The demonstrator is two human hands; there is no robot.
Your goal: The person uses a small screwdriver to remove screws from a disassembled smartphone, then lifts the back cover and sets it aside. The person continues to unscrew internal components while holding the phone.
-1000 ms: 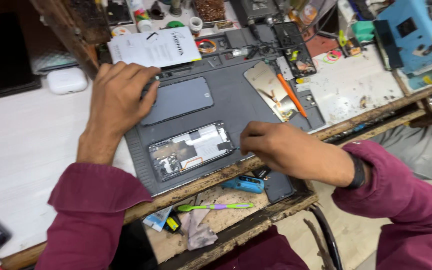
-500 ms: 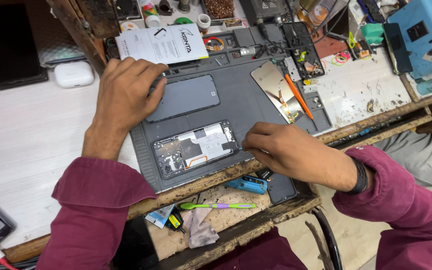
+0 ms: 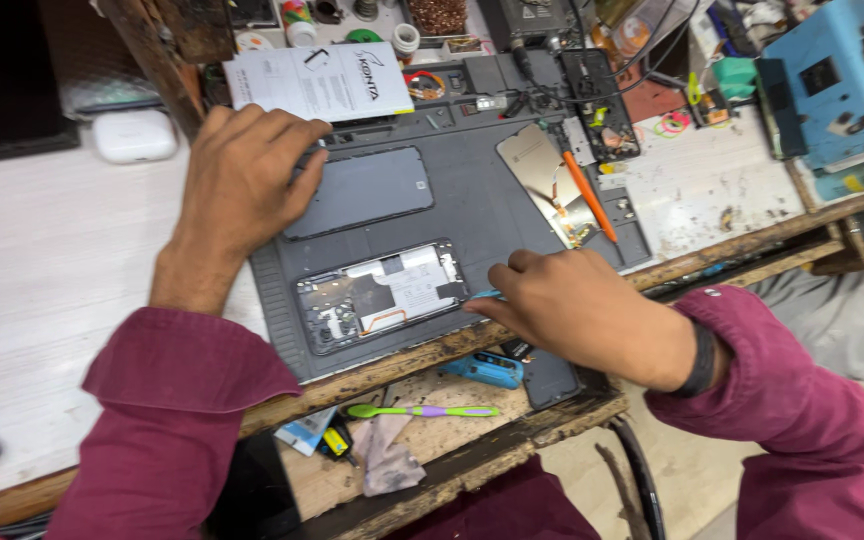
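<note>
Phone (image 3: 382,295), opened with its insides showing, lies on the grey mat (image 3: 482,215). Right hand (image 3: 577,305), fingers pinched on a thin blue tool (image 3: 482,295), works the phone's right edge; left hand (image 3: 242,185) rests flat, fingers spread, just above it. Better to pry shallowly and brace the phone

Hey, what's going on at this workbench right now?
A person in a maroon top is working on an opened phone lying on a grey repair mat. The right hand holds a small blue tool at the phone's right edge. The left hand rests flat on the mat beside the detached back cover. An orange screwdriver lies farther right.
</note>
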